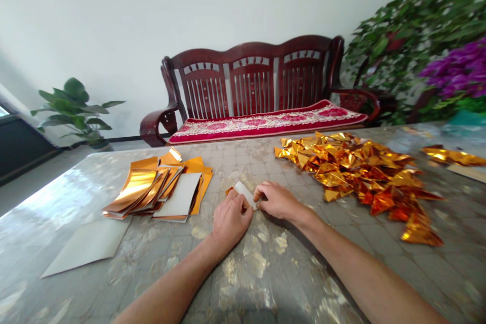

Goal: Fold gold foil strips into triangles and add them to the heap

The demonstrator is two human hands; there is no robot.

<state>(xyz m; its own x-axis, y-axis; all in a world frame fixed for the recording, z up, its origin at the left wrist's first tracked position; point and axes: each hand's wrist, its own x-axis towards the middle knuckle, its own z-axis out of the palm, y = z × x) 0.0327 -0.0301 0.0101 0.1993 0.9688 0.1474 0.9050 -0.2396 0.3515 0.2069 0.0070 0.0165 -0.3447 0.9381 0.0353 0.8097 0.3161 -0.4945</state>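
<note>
My left hand (230, 220) and my right hand (276, 200) meet at the middle of the table, both pinching a small sheet of gold foil paper (243, 192) whose white back faces up. The sheet lies partly folded on the tabletop between my fingertips. To the left lies a fanned stack of flat gold foil sheets (159, 187), some white side up. To the right spreads a heap of folded gold foil pieces (360, 172).
A single white sheet (89, 245) lies near the left front of the patterned table (266, 273). More foil pieces (453, 156) lie at the far right. Beyond the table stand a dark wooden bench with a red cushion (261, 96), a potted plant (76, 109) and flowering plants (429, 45).
</note>
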